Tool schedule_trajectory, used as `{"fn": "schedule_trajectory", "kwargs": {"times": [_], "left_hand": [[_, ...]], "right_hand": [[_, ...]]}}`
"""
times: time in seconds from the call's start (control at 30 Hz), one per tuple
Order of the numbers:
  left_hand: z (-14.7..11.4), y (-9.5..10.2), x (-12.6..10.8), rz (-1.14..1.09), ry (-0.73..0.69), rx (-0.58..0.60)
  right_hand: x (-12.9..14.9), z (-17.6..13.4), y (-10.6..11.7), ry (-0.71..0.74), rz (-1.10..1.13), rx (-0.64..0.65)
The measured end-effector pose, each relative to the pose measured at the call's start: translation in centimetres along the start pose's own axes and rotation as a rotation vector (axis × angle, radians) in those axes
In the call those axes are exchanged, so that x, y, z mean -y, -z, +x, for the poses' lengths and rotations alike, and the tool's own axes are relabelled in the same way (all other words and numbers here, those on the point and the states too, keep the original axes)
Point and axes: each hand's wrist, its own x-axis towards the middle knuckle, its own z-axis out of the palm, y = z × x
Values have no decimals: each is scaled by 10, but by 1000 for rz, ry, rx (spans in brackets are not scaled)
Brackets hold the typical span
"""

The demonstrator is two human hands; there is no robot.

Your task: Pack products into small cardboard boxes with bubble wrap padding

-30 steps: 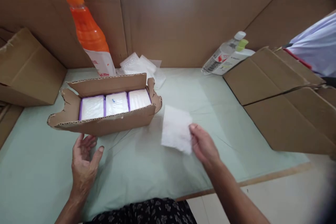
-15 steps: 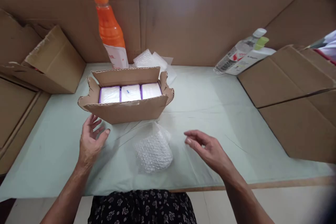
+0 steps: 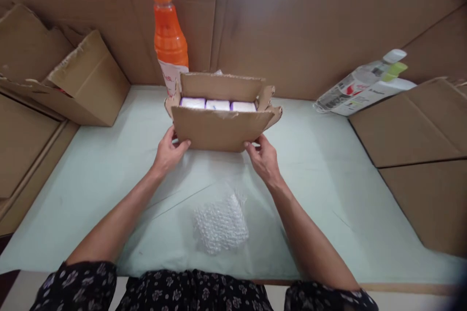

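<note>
Open box [image 3: 219, 131] held at both ends

Near the front edge of the table [image 3: 310, 204], a piece of bubble wrap [image 3: 222, 226] was left untouched. Beyond it, the lower left corner of the box was clasped by the left hand [image 3: 168, 154] and the lower right corner by the right hand [image 3: 265, 159]. Both hands were half open, with thumbs laid on the front; the other fingers were partly hidden. The step in hand was judged to be the shifting or straightening of the box, and for the next move an even, level grip seemed to be called for. The box was held around the table's middle; whether it was lifted could not be told. Inside, white packs [image 3: 218, 105] were lined up in a row. Towards the back edge, an orange bottle [image 3: 170, 39] was placed behind the box's left end.
</note>
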Motion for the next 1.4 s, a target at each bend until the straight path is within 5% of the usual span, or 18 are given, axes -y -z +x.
{"fn": "schedule_trajectory", "kwargs": {"times": [0.1,0.2,0.27,0.4,0.53,0.63,0.77,0.9,1.07,1.13,1.23,1.33,1.4], "left_hand": [[11,-4,2,9,-6,1],[-20,17,0,120,11,-55],[-58,31,-5,194,-10,54],[-121,27,-16,253,-97,522],[-133,13,-28,214,-20,748],[-123,32,-44,217,186,812],[-106,66,-57,261,221,777],[-88,71,-37,459,122,646],[-91,65,-16,864,-265,177],[-104,58,-19,871,-452,88],[-125,37,-20,831,-641,222],[-131,20,-5,815,-598,388],[-128,17,10,774,-529,427]], "right_hand": [[-12,5,5,13,44,-50],[-18,-21,21,69,49,25],[-17,-44,37,123,70,221],[2,-62,46,227,215,691],[24,-45,20,322,254,1104],[32,-41,15,250,304,1239],[31,-51,38,116,296,1110],[18,-51,46,73,68,891],[4,-60,35,244,-357,392],[12,-74,23,328,-416,283],[32,-98,-12,503,-409,343],[34,-117,-41,639,-407,524],[16,-126,-39,625,-435,551]]}}
